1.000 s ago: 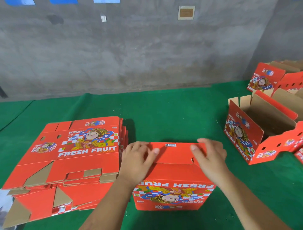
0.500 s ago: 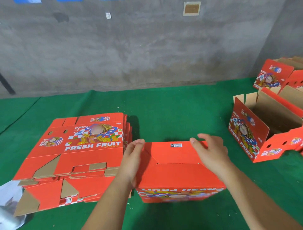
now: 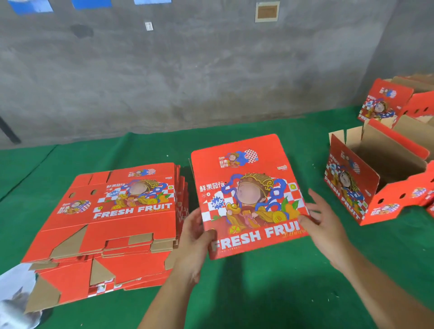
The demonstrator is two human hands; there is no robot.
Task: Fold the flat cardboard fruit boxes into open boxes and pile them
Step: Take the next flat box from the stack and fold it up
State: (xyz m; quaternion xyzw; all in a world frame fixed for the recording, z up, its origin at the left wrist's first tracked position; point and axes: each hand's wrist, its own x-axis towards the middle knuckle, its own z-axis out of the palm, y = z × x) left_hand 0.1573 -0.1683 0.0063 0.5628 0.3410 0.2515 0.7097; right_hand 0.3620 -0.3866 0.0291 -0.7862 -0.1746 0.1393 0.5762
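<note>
- Across the whole foreground, green carpet floor (image 3: 258, 293), running back to a grey concrete wall (image 3: 187, 70); a small white tag (image 3: 149, 26) and a tan framed plate (image 3: 267, 11) fixed to that wall; blue sheets (image 3: 91, 3) along its top edge.
- On the carpet at left, stack of flat boxes (image 3: 112, 225), red with "FRESH FRUIT" print uppermost, brown cardboard flaps showing at the near edge; a white plastic sheet (image 3: 14, 303) poking out from under the near-left corner.
- Just right of the stack, between both hands, held box (image 3: 249, 195), printed face turned up and toward the camera, "FRESH FRUIT" lettering along its near edge; near edge raised off the carpet; cannot tell whether the far edge touches the floor.
- At right, well apart from the held box, folded open box (image 3: 375, 183), upright, brown inside showing, flaps standing up; more folded boxes (image 3: 399, 103) behind it against the corner.
- On the left near corner of the held box, left hand (image 3: 193, 237), thumb over the printed face, fingers (image 3: 206, 234) curled round the edge, clamped on the cardboard.
- At the right edge of the held box, right hand (image 3: 325, 223), thumb on the printed face by the lettering, other fingers spread loosely apart alongside the edge.
</note>
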